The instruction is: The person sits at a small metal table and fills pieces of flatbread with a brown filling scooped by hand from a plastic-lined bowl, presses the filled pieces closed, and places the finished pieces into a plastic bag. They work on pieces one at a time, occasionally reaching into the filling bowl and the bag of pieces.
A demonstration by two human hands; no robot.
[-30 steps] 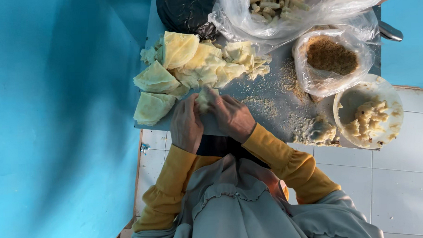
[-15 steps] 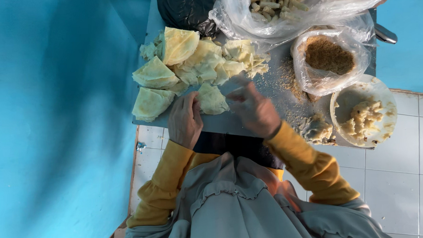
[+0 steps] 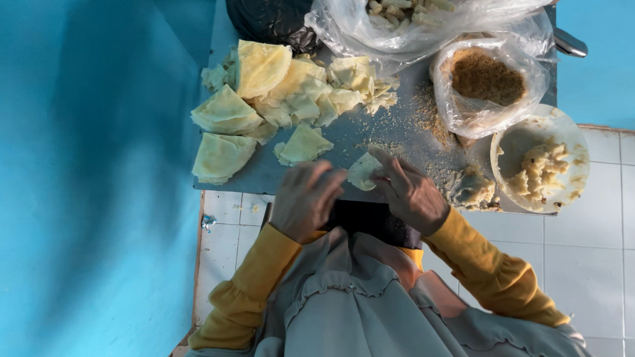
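My left hand [image 3: 305,198] and my right hand [image 3: 406,191] meet at the near edge of a grey table [image 3: 372,134]. Between their fingertips is a small pale-yellow piece of thin wrapper [image 3: 364,172], pinched by both hands. Just beyond it lies a folded triangular wrapper piece [image 3: 302,145]. A heap of similar pale wrapper sheets [image 3: 279,92] covers the far left of the table. My sleeves are mustard yellow.
A clear bag of brown crumbs [image 3: 484,81] and a white bowl of pale lumpy filling [image 3: 541,167] sit at the right. A big plastic bag of pale sticks [image 3: 424,6] and a black bag [image 3: 269,15] lie behind. Crumbs are scattered on the table. Blue wall left, white floor tiles below.
My hands parted from the wrapper heap, my right hand swung out to the right and came back. Both now pinch a small wrapper piece nearer the table's front edge.
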